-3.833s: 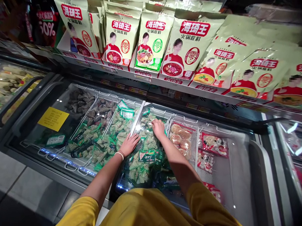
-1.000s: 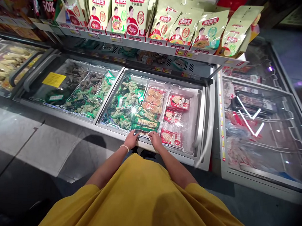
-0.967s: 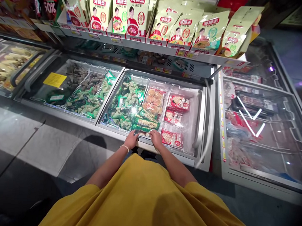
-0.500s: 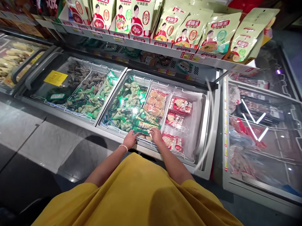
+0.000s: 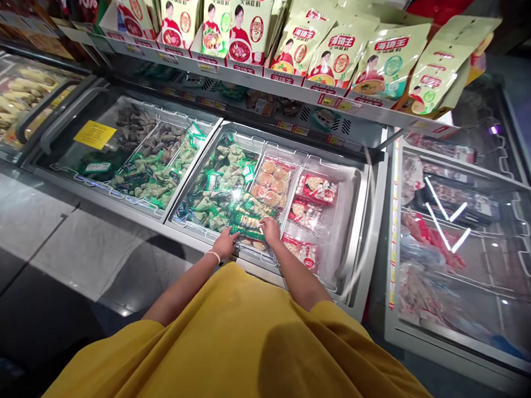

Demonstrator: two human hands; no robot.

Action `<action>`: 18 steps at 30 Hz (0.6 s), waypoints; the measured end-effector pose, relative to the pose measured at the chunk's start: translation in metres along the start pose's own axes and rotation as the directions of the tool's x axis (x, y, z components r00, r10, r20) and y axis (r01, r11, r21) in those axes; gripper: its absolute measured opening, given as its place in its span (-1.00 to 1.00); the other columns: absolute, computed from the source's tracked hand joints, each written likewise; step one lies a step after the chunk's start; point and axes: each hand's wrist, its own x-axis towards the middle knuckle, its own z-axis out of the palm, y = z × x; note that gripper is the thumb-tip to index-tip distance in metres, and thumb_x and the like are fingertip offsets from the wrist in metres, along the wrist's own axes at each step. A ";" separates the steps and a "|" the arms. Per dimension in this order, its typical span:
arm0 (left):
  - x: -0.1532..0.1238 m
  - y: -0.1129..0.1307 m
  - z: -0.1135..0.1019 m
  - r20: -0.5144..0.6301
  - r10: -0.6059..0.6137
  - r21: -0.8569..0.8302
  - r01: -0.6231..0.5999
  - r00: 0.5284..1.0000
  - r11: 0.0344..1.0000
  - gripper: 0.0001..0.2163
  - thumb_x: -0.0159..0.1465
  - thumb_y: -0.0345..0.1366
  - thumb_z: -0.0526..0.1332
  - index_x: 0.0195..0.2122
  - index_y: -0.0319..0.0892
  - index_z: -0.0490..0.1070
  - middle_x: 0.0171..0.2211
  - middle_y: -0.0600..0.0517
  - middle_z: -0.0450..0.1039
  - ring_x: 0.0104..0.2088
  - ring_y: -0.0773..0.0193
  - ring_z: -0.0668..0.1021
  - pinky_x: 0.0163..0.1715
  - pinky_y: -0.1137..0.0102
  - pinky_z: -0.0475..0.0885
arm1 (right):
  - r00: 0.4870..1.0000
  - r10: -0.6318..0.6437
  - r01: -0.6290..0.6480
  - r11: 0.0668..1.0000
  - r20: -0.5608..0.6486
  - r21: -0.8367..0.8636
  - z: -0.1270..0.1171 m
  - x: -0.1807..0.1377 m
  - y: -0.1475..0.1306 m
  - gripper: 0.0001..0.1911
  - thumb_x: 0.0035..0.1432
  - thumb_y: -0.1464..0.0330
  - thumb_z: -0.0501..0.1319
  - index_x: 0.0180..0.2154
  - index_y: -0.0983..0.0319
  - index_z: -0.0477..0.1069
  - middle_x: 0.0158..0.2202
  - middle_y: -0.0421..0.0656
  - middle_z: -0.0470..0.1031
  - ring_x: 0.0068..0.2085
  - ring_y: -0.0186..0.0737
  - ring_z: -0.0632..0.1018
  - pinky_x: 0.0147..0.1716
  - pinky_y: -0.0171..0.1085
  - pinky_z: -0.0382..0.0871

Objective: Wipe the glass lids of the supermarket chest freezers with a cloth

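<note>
A green, partly clear food packet (image 5: 248, 221) with a row of pale pieces showing inside is between my hands, over the front of the freezer's middle section. My left hand (image 5: 225, 242), with a pale band on its wrist, is closed on the packet's lower left corner. At its right end my right hand (image 5: 270, 230) pinches the edge. Just beneath lie round pale pieces (image 5: 259, 244) in packaging, partly covered. Green-wrapped bundles (image 5: 210, 211) fill the compartment to the left, and packs of flat round cakes (image 5: 272, 182) sit behind.
Red and white packs (image 5: 306, 212) occupy the compartment at right. A glass-lidded freezer (image 5: 468, 278) stands farther right. Above the back edge runs a shelf (image 5: 257, 69) of seasoning pouches (image 5: 335, 58). The freezer's front rim (image 5: 193, 240) lies close to my body.
The whole view has shifted slightly. Both hands keep their hold on the green packet, which stays almost in the same place.
</note>
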 end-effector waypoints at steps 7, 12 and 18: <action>-0.006 0.000 -0.002 0.029 -0.001 0.008 0.001 1.000 1.000 -0.50 0.32 -0.34 0.21 0.31 -0.01 0.34 0.42 -0.12 0.12 0.44 -0.03 0.13 0.32 0.17 0.23 | 0.934 -0.302 0.305 0.952 0.190 0.012 0.009 -0.022 0.014 -0.73 0.27 0.54 0.19 -0.16 0.14 0.61 -0.09 -0.12 0.54 -0.04 -0.13 0.45 -0.02 -0.28 0.27; -0.009 0.007 0.001 0.010 -0.012 0.015 0.011 1.000 1.000 -0.43 0.29 -0.36 0.25 0.35 -0.03 0.29 0.44 -0.19 0.06 0.45 -0.13 0.08 0.33 0.08 0.22 | 0.991 -0.128 0.130 0.991 0.050 -0.037 -0.003 0.003 0.015 -0.71 0.30 0.51 0.17 -0.07 0.15 0.60 -0.02 -0.09 0.51 0.02 -0.08 0.43 0.01 -0.24 0.27; -0.003 0.006 -0.002 -0.024 0.006 0.045 -0.005 1.000 0.999 -0.41 0.29 -0.34 0.25 0.36 0.06 0.27 0.34 -0.20 0.17 0.37 -0.18 0.20 0.25 0.06 0.30 | 0.927 -0.336 0.344 0.938 0.165 -0.024 0.018 -0.021 0.008 -0.73 0.31 0.49 0.19 -0.09 0.11 0.60 -0.05 -0.11 0.53 0.00 -0.09 0.43 0.00 -0.25 0.28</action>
